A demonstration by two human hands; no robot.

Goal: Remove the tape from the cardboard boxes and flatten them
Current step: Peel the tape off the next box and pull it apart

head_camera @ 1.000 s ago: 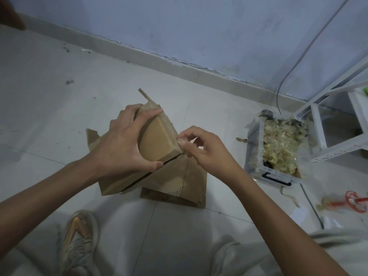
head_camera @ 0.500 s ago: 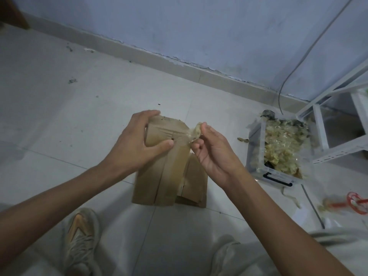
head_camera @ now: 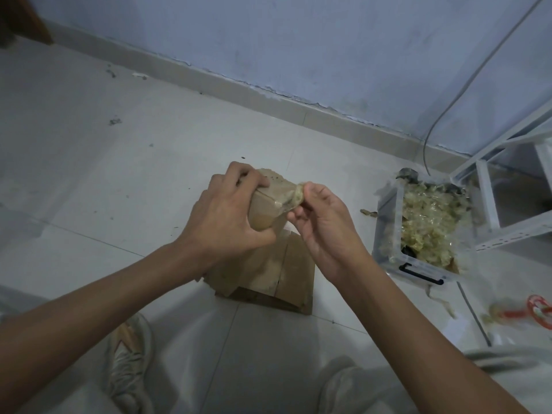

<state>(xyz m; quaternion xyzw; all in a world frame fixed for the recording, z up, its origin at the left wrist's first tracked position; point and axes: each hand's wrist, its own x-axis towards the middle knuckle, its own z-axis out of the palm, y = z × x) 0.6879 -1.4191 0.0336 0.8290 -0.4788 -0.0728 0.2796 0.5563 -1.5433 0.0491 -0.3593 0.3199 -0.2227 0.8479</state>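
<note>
- The left hand (head_camera: 222,218) is gripping the top of a brown cardboard box (head_camera: 268,201), with its fingers curled over the far edge and the thumb pressing the near side.
- The right hand (head_camera: 321,222) is pinching a crumpled bit of clear tape (head_camera: 294,198) that is coming off the box's top corner.
- The box is being held up over some flat cardboard pieces (head_camera: 286,273) lying on the floor (head_camera: 119,180), between the person's knees.
- A clear bin (head_camera: 388,222) full of old tape is sitting near the right hand.
- I think the tape-peeling step is going on now; the box is not flat yet.
- Next, the tape probably needs a steady pull away while the left hand is keeping the box from moving, then a drop into the bin.
</note>
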